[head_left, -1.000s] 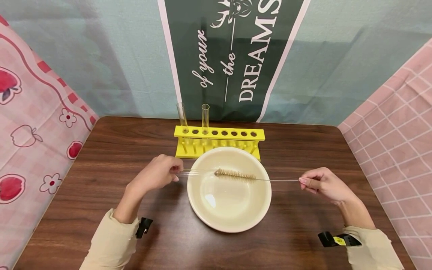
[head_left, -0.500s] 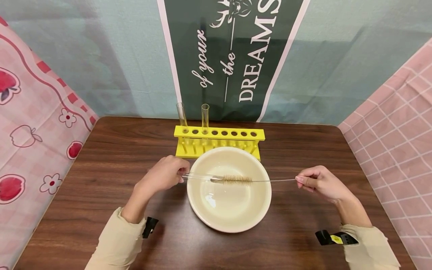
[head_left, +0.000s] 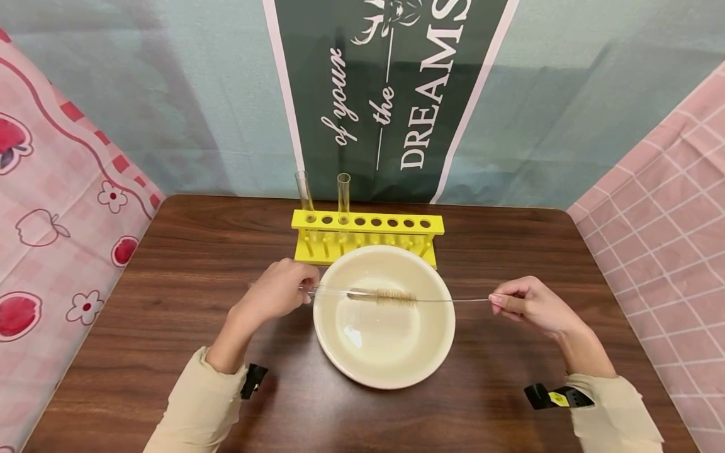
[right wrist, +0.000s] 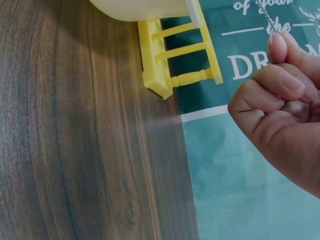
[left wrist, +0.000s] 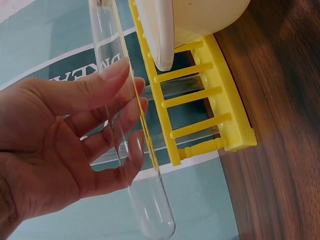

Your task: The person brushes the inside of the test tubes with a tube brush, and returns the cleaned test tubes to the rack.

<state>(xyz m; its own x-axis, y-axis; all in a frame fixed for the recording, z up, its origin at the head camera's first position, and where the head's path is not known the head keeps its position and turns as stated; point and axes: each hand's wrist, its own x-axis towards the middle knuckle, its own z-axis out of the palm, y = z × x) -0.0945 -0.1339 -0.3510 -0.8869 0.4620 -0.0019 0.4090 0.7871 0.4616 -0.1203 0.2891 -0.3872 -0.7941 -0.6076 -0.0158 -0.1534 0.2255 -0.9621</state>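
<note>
My left hand (head_left: pixel 283 289) grips a clear glass test tube (left wrist: pixel 152 210) between thumb and curled fingers, its rounded end pointing away from the bowl. The tube lies sideways over the left part of a cream bowl (head_left: pixel 385 371). A bristle brush (head_left: pixel 396 297) has its front bristles inside the tube's mouth, and the rest of its bristles stick out over the bowl. Right of the bowl, my right hand (head_left: pixel 529 305) pinches the brush's thin twisted wire handle (right wrist: pixel 266 15) between thumb and fingertip.
Behind the bowl stands a yellow test tube rack (head_left: pixel 368 221) with two upright glass tubes, one being the tube (head_left: pixel 343 195) nearer its middle. Everything rests on a dark wooden table (head_left: pixel 481 402). Cloth hangings border the back and both sides.
My left hand has moved right, bringing the tube over the bowl. My right hand has shifted slightly left, and the brush's front bristles have entered the tube.
</note>
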